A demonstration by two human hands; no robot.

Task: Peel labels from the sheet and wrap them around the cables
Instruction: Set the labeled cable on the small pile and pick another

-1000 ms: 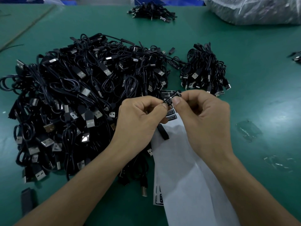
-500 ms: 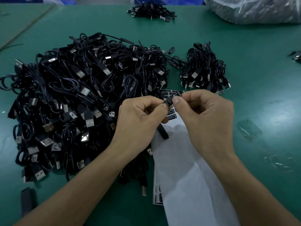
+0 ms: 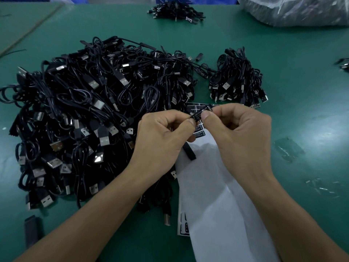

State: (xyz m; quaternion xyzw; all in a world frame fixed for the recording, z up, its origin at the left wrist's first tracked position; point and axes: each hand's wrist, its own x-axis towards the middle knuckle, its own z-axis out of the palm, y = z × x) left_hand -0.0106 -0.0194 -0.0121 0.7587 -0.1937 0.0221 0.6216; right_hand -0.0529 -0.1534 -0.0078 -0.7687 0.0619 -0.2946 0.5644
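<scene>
Where the two hands meet above the table [image 3: 302, 76], we see the left hand [image 3: 164, 137] and the right hand [image 3: 239, 135] each pinching one end of a small black label [image 3: 200, 114] with white print between thumb and forefinger, the other fingers curled in. A black cable end [image 3: 189, 153] hangs just below the pinch from under the left hand; we cannot tell whether the label is already around it.

Directly beneath the grip lies the white label sheet [image 3: 217, 186], with a few unpeeled labels showing just behind the fingertips. To the left of the grip, close against the left hand, spreads the big heap of cables [image 3: 85, 114]. Beyond the grip and a little right sits a smaller bundle [image 3: 236, 80], and well beyond it a third pile [image 3: 175, 12] and a plastic bag [image 3: 294, 10]. Clear film scraps [image 3: 289, 150] lie to the right, apart from the right hand.
</scene>
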